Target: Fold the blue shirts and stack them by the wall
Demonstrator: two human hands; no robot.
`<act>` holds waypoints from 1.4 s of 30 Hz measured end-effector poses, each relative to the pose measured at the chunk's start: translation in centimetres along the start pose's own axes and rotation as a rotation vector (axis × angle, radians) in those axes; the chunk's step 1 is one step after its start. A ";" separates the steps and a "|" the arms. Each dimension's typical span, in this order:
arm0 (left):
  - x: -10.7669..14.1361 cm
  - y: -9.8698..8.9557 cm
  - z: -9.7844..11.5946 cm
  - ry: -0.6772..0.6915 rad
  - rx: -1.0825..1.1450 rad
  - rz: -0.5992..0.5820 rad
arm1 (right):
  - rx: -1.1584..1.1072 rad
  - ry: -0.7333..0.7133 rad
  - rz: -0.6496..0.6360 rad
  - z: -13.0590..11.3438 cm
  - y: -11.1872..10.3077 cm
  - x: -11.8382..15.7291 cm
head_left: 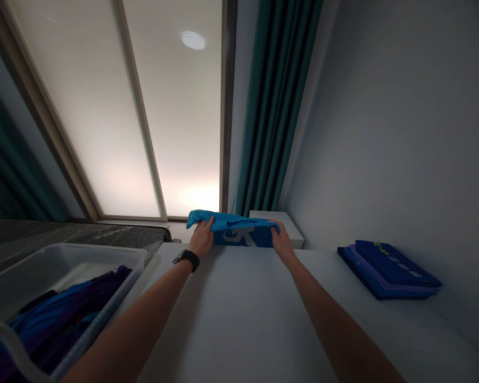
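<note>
A blue shirt [245, 235] with a pale print is held up, partly folded over, near the far edge of the white table [247, 319]. My left hand [202, 238] is closed on its left part, a dark watch around that wrist. At the other end, my right hand [281, 242] pinches the right corner of the cloth. The lighter blue upper layer sags slightly between both hands. Its lower edge hangs close to the tabletop; whether it touches cannot be made out.
A stack of folded blue and purple clothes [391, 270] lies at the right by the wall. To the left stands a clear plastic bin [104, 248] with crumpled clothes [72, 314] inside. Behind the table are a white cabinet [287, 221], a teal curtain [279, 106] and a dark bed [115, 232].
</note>
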State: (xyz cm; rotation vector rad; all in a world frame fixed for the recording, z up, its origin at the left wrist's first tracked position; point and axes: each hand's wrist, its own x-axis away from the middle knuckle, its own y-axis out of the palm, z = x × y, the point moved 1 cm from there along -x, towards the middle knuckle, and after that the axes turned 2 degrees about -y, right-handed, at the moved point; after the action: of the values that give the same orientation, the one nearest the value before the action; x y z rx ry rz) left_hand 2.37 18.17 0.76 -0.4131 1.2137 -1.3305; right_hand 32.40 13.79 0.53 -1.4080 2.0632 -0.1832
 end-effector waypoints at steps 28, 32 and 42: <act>24.1 -8.4 3.6 0.121 -0.467 -0.380 | 0.558 -0.254 -0.671 -5.4 -8.0 23.1; 22.9 -11.9 4.7 0.131 -0.424 -0.494 | 0.502 -0.302 -0.743 -7.5 -10.1 22.7; 17.6 -6.9 9.1 0.389 -0.123 -0.368 | 0.415 -0.396 -0.606 -10.3 -5.2 17.6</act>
State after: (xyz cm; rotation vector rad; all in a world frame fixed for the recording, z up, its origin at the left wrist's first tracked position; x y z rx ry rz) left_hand 2.82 -2.69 2.38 -0.4976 1.6023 -1.7109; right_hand 26.63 -6.22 3.67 -1.6006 1.1585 -0.5045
